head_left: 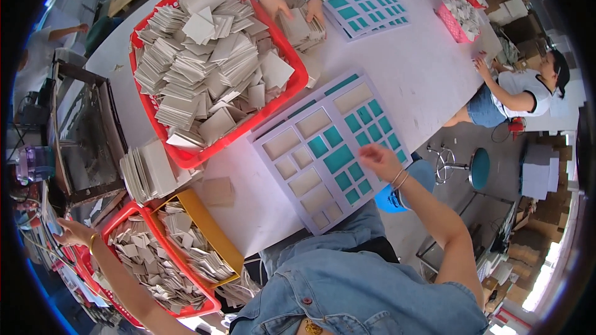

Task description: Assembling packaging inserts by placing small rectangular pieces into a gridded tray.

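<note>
My right hand [380, 162] is over the white frame tray [292, 177], its fingers bent and drawn together. Whatever may be in them is hidden. Flat off-white pieces lie in several of the tray's rectangular cells, mostly on its left side and at the top; the other cells show a teal bottom. My left hand [73, 232] is stretched far to the left, fingers apart and holding nothing visible. It is beside the red basket [149, 211] heaped with small off-white pieces. A yellow bin [214, 236] of similar pieces stands against that basket.
A large red basket [292, 96] piled with pieces stands on the white table [397, 96]. Stacked larger pieces [149, 170] lie next to it. Across the table, another person's hands [276, 6] touch a stack near a second teal-celled tray [366, 3]. Another person [518, 90] is at the right.
</note>
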{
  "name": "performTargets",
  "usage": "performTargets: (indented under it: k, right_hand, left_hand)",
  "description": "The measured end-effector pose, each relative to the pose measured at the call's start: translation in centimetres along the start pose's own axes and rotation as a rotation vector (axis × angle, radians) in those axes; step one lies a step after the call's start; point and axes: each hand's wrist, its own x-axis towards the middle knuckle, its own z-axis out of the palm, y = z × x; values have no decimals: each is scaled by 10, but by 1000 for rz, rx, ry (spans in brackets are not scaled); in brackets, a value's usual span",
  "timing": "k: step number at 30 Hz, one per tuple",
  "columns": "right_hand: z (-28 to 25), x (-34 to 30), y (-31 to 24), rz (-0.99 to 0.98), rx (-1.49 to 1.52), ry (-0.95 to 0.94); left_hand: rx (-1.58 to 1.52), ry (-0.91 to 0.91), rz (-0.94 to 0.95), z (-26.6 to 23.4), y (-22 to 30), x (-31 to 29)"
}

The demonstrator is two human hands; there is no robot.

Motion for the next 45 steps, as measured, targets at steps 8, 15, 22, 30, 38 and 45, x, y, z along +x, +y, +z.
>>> performTargets:
  k: [8,15,22,30,38,45]
  right_hand:
    - [-159,77,180,39,-456,544]
    - [-165,80,193,369,-200,245]
    - [-170,58,178,234,134,67]
    - [-111,28,185,-19,138,-144]
    - [-62,3,223,-128,90,-120]
    - [-43,-58,211,-432,-190,296]
  left_hand:
    - [-540,-200,496,-100,103,-169]
    - [-921,-1010,106,-222,125,-384]
    - [-842,-1376,-614,-273,74,-563]
    - [-629,-1243,-223,-245,54,-580]
    - [-625,-1203,-202,-284,14,-539]
    - [-412,-1069,71,-296,11,-547]
